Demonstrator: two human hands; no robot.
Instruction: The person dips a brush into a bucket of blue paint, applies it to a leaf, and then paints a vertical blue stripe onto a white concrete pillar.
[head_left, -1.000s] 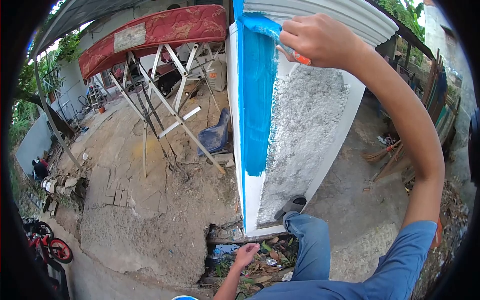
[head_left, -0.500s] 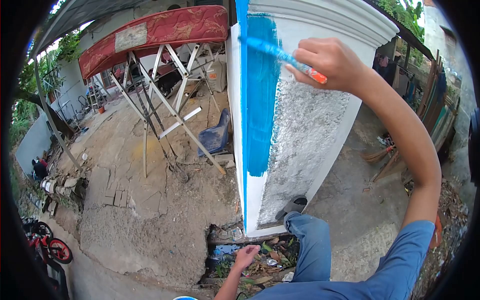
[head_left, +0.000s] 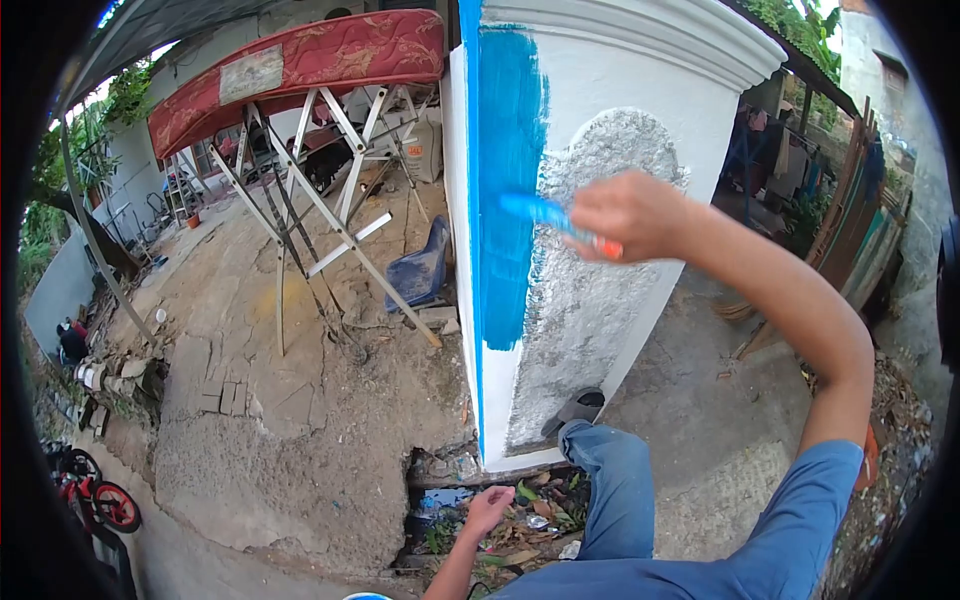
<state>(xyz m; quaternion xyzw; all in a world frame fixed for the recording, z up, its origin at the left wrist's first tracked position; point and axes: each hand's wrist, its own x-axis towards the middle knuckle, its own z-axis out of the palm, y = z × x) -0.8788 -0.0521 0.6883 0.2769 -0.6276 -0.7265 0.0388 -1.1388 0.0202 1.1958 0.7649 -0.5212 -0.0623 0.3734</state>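
My right hand [head_left: 635, 215] is closed around a blue paintbrush [head_left: 537, 209] with an orange handle end. The brush is blurred by motion, and its tip lies over the fresh blue paint strip [head_left: 508, 130] on the left side of a white pillar [head_left: 600, 70]. A rough grey-and-white textured panel [head_left: 585, 320] runs beside the strip, partly behind my hand. Low down, my left hand [head_left: 489, 512] hangs over a gutter with its fingers curled together; nothing shows in it. A white-and-blue rim [head_left: 368, 597] peeks in at the bottom edge, its contents hidden.
The open gutter [head_left: 520, 550] holds leaves and litter at the pillar's foot. My leg [head_left: 615, 490] is beside it. Left stand a red mattress [head_left: 300, 65] on metal frames, a blue chair [head_left: 420, 265] and a red-wheeled bike [head_left: 117, 507]. Boards [head_left: 860, 210] lean at right.
My right hand has moved down with the paintbrush, from near the top of the blue strip to about its middle. The left hand stays low, nearly in place.
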